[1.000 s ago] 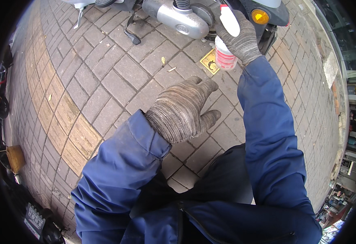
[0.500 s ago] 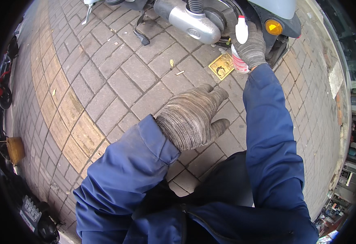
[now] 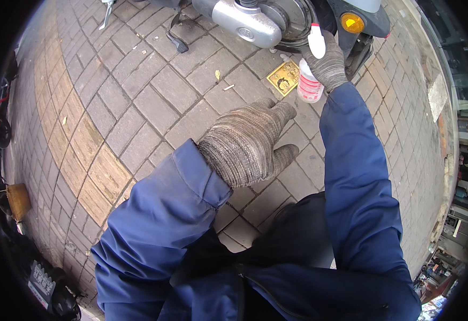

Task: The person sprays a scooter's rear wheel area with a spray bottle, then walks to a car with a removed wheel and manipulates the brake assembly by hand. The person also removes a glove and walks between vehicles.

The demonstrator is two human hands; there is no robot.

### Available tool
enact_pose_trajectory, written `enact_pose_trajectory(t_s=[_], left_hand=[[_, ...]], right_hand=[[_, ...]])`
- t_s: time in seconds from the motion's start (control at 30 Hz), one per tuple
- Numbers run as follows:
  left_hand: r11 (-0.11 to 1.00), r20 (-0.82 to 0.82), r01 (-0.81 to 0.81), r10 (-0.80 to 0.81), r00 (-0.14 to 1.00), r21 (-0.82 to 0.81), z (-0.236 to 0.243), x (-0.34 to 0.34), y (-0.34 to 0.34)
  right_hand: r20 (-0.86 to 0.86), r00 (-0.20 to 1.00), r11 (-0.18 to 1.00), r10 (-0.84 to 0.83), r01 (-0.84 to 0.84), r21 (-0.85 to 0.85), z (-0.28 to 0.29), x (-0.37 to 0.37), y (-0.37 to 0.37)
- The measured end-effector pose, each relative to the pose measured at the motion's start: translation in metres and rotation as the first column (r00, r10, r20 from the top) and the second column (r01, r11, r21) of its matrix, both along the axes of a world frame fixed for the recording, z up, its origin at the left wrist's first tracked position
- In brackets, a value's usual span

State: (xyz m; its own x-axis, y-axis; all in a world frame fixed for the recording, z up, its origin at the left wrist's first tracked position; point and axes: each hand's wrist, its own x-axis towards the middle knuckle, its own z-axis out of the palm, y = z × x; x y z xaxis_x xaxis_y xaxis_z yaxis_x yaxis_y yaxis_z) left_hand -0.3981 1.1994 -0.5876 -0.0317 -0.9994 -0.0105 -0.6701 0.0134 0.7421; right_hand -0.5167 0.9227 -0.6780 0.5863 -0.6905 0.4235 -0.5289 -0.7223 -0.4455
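Note:
My right hand (image 3: pixel 328 63), in a grey-brown knit glove, is wrapped round the neck of a white spray bottle (image 3: pixel 310 89) with red print and a red-tipped nozzle. The bottle is beside the rear wheel (image 3: pixel 297 22) of a scooter, low by the paving. My left hand (image 3: pixel 249 141), in the same kind of glove, hangs over the bricks in front of me. Its thumb stands apart from the fingers and it holds nothing. Left of the bottle, a gold square plate (image 3: pixel 283 77) with a dark emblem lies on the ground.
The scooter's silver engine case (image 3: pixel 242 25) and orange reflector (image 3: pixel 352 23) are at the top. A kickstand (image 3: pixel 177 41) reaches down to the bricks. Yellowish paving (image 3: pixel 100 176) runs along the left, beyond it parked two-wheelers. Cluttered shelves (image 3: pixel 461 214) line the far right.
The spray bottle has swung leftward at its base, and more of its body shows. The scooter and plate sit slightly higher and further left in view. My left hand keeps its pose.

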Motion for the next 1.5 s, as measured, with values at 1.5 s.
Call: enact_pose_trajectory(t_s=[1.5], left_hand=[[0.999,0.029,0.01,-0.011,1.0,0.03,0.003,-0.003,-0.002]], right_hand=[[-0.103,0.995,0.997,-0.005,0.013,0.073,0.004,-0.004,0.006]])
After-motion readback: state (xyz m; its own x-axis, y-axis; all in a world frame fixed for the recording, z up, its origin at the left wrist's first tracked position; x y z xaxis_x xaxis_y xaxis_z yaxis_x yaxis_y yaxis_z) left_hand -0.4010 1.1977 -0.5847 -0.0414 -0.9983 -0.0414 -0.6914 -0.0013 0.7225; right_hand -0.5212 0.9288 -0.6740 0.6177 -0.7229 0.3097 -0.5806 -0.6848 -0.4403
